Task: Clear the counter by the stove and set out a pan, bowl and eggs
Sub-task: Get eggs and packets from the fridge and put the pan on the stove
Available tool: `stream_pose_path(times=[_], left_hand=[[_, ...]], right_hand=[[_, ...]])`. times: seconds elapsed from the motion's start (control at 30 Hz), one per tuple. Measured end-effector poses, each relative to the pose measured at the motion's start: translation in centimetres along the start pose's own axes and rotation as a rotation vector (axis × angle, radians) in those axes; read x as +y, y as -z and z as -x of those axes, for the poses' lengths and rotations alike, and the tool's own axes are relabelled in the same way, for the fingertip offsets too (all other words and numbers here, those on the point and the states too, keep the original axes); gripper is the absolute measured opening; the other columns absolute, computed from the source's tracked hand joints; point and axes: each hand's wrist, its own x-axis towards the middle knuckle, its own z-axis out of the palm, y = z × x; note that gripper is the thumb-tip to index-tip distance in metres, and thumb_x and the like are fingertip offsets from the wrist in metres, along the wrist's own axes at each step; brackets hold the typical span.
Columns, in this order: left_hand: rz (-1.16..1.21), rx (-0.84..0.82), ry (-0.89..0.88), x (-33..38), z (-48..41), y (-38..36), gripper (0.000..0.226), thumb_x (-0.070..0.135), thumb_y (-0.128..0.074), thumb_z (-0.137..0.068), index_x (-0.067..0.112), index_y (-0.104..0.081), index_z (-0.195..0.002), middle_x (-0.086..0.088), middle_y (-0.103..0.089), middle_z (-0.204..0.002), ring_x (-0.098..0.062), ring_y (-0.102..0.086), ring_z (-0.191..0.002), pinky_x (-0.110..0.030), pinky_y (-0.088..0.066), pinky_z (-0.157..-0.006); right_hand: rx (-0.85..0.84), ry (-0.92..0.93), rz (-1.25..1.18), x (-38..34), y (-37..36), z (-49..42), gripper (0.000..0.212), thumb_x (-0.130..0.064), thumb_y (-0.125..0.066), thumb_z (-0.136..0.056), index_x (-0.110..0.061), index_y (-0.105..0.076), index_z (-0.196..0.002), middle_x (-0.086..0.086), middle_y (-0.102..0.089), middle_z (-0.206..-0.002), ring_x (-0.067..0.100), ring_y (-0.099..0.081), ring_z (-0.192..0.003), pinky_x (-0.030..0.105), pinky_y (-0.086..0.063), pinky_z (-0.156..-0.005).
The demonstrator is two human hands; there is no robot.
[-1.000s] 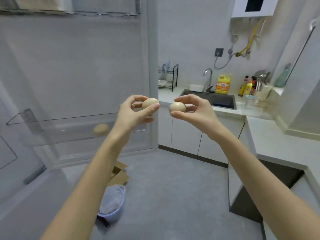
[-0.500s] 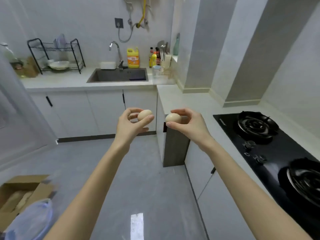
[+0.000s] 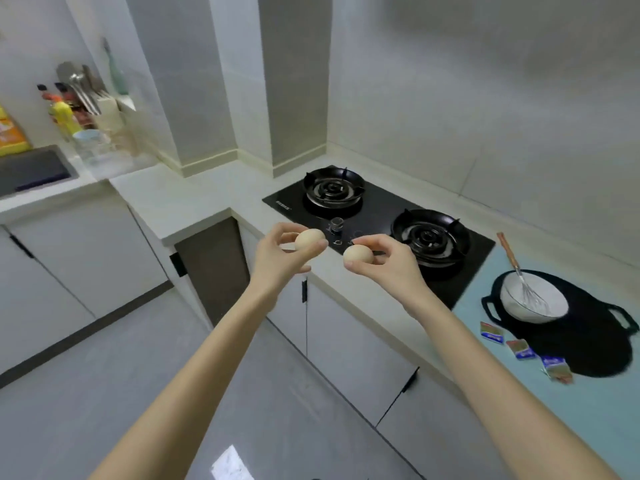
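My left hand [image 3: 277, 259] pinches a pale brown egg [image 3: 309, 239] between fingers and thumb. My right hand [image 3: 389, 263] pinches a second egg [image 3: 357, 254] the same way. Both eggs hover side by side over the counter's front edge, just in front of the black gas stove [image 3: 381, 216]. To the right, a black two-handled pan [image 3: 588, 341] lies on a light blue mat [image 3: 571, 410]. A white bowl [image 3: 533, 301] stands in the pan with a wire whisk [image 3: 519, 275] leaning in it.
Three small foil packets [image 3: 523, 349] lie on the mat by the pan's front edge. White counter [image 3: 180, 202] runs left of the stove to a sink [image 3: 31, 169] with bottles and a utensil holder [image 3: 86, 102]. Grey floor and white cabinets lie below.
My view has swung right from the fridge and sink to the stove counter. Both hands kept their eggs and carried them toward the stove; the pan, bowl and whisk have come into view.
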Motion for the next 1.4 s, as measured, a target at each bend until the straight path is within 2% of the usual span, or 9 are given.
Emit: stream_pose_path(times=[0.33, 0.47, 0.6, 0.77, 0.83, 0.9, 1.0, 1.2, 1.4], left_hand=[[-0.024, -0.431, 0.003, -0.4, -0.7, -15.7, 0.032, 0.027, -0.082, -0.071, 0.020, -0.066, -0.097, 0.003, -0.069, -0.095, -0.015, -0.067, -0.087, -0.031, -0.061, -0.067], [-0.086, -0.589, -0.048, -1.3, -0.6, -22.4, 0.033, 0.029, -0.084, -0.068, 0.021, -0.067, -0.094, 0.006, -0.068, -0.090, -0.015, -0.067, -0.085, -0.031, -0.059, -0.071], [-0.193, -0.732, -0.155, -2.2, -0.8, -29.9, 0.033, 0.033, -0.085, -0.065, 0.023, -0.067, -0.090, 0.005, -0.069, -0.088, -0.010, -0.066, -0.077, -0.027, -0.055, -0.074], [-0.313, -0.872, -0.230, -3.3, -0.1, -38.6, 0.034, 0.037, -0.083, -0.066, 0.026, -0.065, -0.092, 0.010, -0.066, -0.093, -0.006, -0.062, -0.077, -0.017, -0.050, -0.069], [-0.341, -0.959, -0.250, -4.1, 0.5, -41.9, 0.033, 0.037, -0.083, -0.066, 0.028, -0.063, -0.091, 0.011, -0.064, -0.090, -0.004, -0.059, -0.073, -0.009, -0.045, -0.064], [-0.371, -1.037, -0.281, -5.1, 1.4, -45.1, 0.032, 0.038, -0.083, -0.066, 0.029, -0.063, -0.089, 0.009, -0.065, -0.087, -0.007, -0.060, -0.074, -0.015, -0.047, -0.066], [-0.451, -1.112, -0.315, -7.0, 2.2, -48.5, 0.033, 0.039, -0.082, -0.066, 0.027, -0.062, -0.090, 0.008, -0.065, -0.085, -0.009, -0.061, -0.076, -0.027, -0.050, -0.069], [-0.584, -1.152, -0.262, -10.3, 2.7, -54.5, 0.032, 0.034, -0.078, -0.069, 0.021, -0.063, -0.094, 0.003, -0.066, -0.089, -0.013, -0.061, -0.082, -0.026, -0.048, -0.072], [-0.702, -1.136, -0.176, -13.0, 2.3, -58.9, 0.036, 0.035, -0.077, -0.070, 0.020, -0.063, -0.100, 0.000, -0.067, -0.098, -0.014, -0.061, -0.088, -0.024, -0.045, -0.072]], right_hand=[[0.414, -0.191, -0.014, 4.7, 12.4, 5.4, 0.035, -0.017, -0.082, -0.071, -0.030, -0.067, -0.100, -0.008, -0.068, -0.102, 0.013, -0.068, -0.090, 0.026, -0.053, -0.079], [0.561, -0.249, -0.048, 7.2, 17.1, 7.5, 0.034, -0.014, -0.081, -0.073, -0.030, -0.067, -0.099, -0.002, -0.069, -0.105, 0.015, -0.069, -0.090, 0.020, -0.051, -0.056], [0.713, -0.328, -0.024, 11.0, 22.6, 9.1, 0.038, -0.012, -0.083, -0.069, -0.027, -0.067, -0.100, -0.001, -0.069, -0.103, 0.016, -0.070, -0.087, 0.028, -0.055, -0.075], [0.843, -0.413, 0.061, 15.6, 28.2, 11.2, 0.041, -0.007, -0.082, -0.067, -0.034, -0.065, -0.092, -0.004, -0.069, -0.100, 0.019, -0.069, -0.088, 0.032, -0.056, -0.076], [0.854, -0.443, 0.121, 17.4, 30.2, 11.7, 0.042, -0.006, -0.081, -0.066, -0.036, -0.063, -0.090, -0.002, -0.069, -0.100, 0.020, -0.067, -0.090, 0.035, -0.055, -0.079], [0.868, -0.493, 0.156, 19.3, 32.2, 12.2, 0.040, -0.006, -0.080, -0.067, -0.029, -0.064, -0.095, 0.001, -0.069, -0.103, 0.020, -0.066, -0.090, 0.033, -0.053, -0.079], [0.875, -0.569, 0.240, 21.5, 33.9, 12.8, 0.036, -0.007, -0.075, -0.070, -0.017, -0.067, -0.104, 0.001, -0.068, -0.103, 0.019, -0.064, -0.093, 0.021, -0.044, -0.073], [0.769, -0.703, 0.410, 25.7, 36.6, 12.9, 0.038, -0.007, -0.067, -0.083, -0.014, -0.063, -0.120, 0.000, -0.063, -0.117, 0.017, -0.057, -0.110, 0.007, -0.028, -0.073], [0.700, -0.762, 0.546, 28.9, 38.0, 11.8, 0.037, -0.013, -0.069, -0.080, -0.020, -0.063, -0.116, 0.000, -0.060, -0.116, 0.020, -0.055, -0.110, 0.022, -0.038, -0.091]])
